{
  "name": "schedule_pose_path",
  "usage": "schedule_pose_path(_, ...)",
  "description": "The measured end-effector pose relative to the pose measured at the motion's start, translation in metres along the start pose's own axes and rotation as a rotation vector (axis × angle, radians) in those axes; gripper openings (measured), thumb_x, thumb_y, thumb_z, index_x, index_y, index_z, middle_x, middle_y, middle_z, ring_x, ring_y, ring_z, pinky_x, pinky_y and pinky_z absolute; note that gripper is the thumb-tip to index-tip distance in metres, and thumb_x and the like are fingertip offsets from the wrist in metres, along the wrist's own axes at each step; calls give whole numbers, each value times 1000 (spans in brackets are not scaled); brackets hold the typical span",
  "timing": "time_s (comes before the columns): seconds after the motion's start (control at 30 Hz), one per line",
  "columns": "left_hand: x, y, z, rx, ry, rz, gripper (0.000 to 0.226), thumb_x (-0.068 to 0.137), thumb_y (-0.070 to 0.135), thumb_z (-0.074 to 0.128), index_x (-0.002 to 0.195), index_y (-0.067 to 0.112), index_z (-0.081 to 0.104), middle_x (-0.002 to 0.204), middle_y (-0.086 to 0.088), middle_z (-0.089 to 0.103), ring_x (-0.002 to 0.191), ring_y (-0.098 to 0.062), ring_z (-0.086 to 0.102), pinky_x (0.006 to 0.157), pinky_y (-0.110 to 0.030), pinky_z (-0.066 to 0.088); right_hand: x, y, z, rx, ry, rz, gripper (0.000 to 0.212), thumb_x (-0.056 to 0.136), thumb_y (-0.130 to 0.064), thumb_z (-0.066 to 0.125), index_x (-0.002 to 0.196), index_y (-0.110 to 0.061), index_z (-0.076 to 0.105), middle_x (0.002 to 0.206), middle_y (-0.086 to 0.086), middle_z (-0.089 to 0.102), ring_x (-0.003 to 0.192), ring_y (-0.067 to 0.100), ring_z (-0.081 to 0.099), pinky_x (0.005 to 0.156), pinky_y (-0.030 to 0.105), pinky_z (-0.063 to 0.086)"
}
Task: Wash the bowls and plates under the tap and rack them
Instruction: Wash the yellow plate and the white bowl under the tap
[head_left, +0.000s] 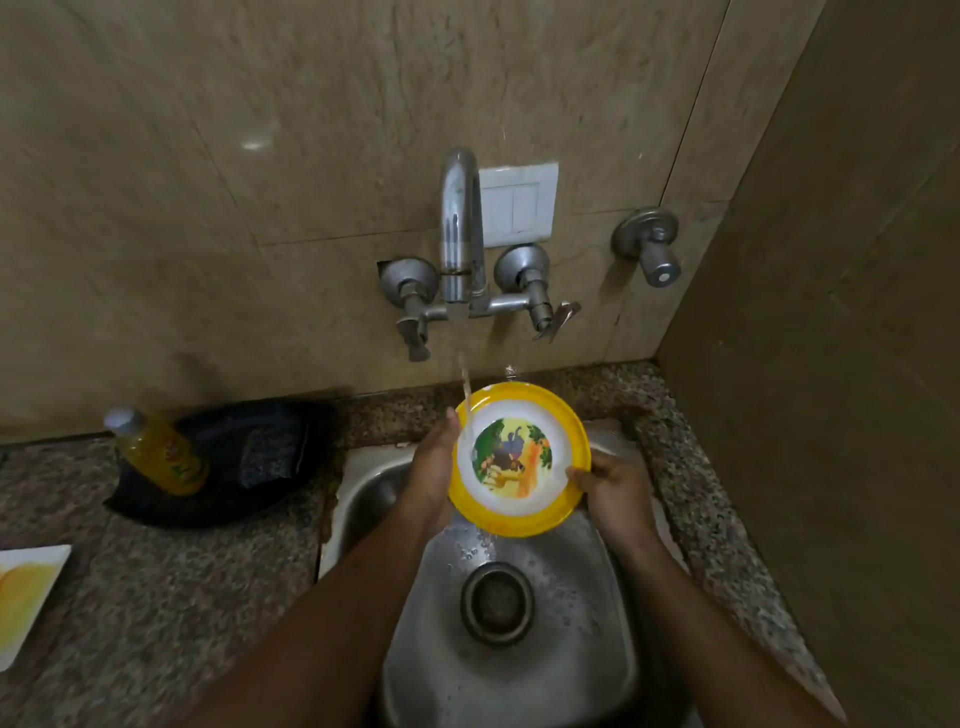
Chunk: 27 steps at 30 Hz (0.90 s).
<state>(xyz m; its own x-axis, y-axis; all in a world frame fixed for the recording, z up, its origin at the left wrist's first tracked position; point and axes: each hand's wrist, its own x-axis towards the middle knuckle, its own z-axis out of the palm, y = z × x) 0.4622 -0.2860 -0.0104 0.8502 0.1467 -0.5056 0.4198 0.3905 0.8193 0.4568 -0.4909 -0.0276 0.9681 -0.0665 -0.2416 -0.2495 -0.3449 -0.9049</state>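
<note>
Down at the near end is the drain (497, 603) in the steel sink (587, 670), wet and speckled, with both my forearms reaching over it. Up from there, I've got the yellow-rimmed plate (519, 460) between my hands, above the basin, tilted so its picture face looks back at me. My right hand (613, 493) pinches the lower right rim, thumb curled over the front edge. My left hand (434, 467) lies along the left rim with fingers straight, backing it; whether any finger hooks behind, I can't tell. The water stream (465, 384) strikes the plate's upper left, right by my left fingertips, and runs off the bottom edge. So the unrinsed right side lies away from the stream, and I reckon a turn about the plate's centre brings it under. Beyond, the tap (460, 228) on the wall, running.
</note>
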Motion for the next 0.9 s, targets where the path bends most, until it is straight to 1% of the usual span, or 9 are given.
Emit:
schedule_pose_path(0.07,0,-4,5,49,94,44,42,102,41,44,128,13,60,110,1,68,92,-18,67,80,-30,53,-7,-3,5,-289,59,-129,14,87,-13,60,94,-23,66,98,8,72,90,31,66,77,45,56)
schedule_pose_path(0.13,0,-6,9,131,160,78,34,103,36,44,129,17,57,109,6,60,89,-8,57,77,-22,45,-13,-6,13,-643,188,-365,42,80,-21,48,119,-12,60,114,13,64,103,34,59,85,41,52)
schedule_pose_path(0.27,6,-10,10,280,137,64,31,102,35,47,110,13,66,103,-1,65,97,-15,57,86,-28,43,-18,-12,46,-901,-107,-569,62,90,-36,31,135,-2,56,145,20,50,127,32,55,99,40,49)
schedule_pose_path(0.37,13,0,4,387,145,106,29,102,34,47,80,22,62,79,8,56,78,-8,51,69,-25,41,-23,-14,68,-904,-434,-524,76,100,-57,13,156,-6,17,165,13,2,152,24,10,122,41,15)
schedule_pose_path(0.47,18,0,-5,421,156,138,22,102,29,49,99,19,68,91,1,60,90,-14,53,69,-22,42,-29,-20,65,-891,-635,-603,105,75,-75,-11,158,-12,3,165,5,-8,151,14,-9,121,30,-7)
schedule_pose_path(0.57,15,1,-8,432,177,110,34,101,30,49,114,4,68,107,-6,66,100,-21,57,83,-26,41,-16,-19,64,-975,-575,-527,120,60,-81,-28,158,-16,-2,165,-1,-11,152,18,-10,122,38,-3)
schedule_pose_path(0.7,16,3,-9,514,157,84,36,101,31,50,116,3,68,112,-9,66,102,-21,58,79,-24,37,-25,-16,66,-872,-717,-517,114,66,-79,-18,158,-14,2,163,-2,-12,148,12,-14,120,31,-11)
schedule_pose_path(0.8,16,3,-9,514,184,84,35,102,26,49,116,1,67,118,-15,66,112,-27,60,82,-27,41,-9,-13,61,-916,-633,-519,117,63,-83,-25,158,-19,2,164,-5,-8,152,17,-7,122,37,-3)
schedule_pose_path(0.9,21,11,-8,618,142,83,39,102,36,46,110,5,69,104,-12,64,104,-25,60,88,-33,44,-18,-17,71,-854,-659,-526,112,69,-79,-20,158,-15,1,162,-2,-14,150,16,-13,122,37,-5)
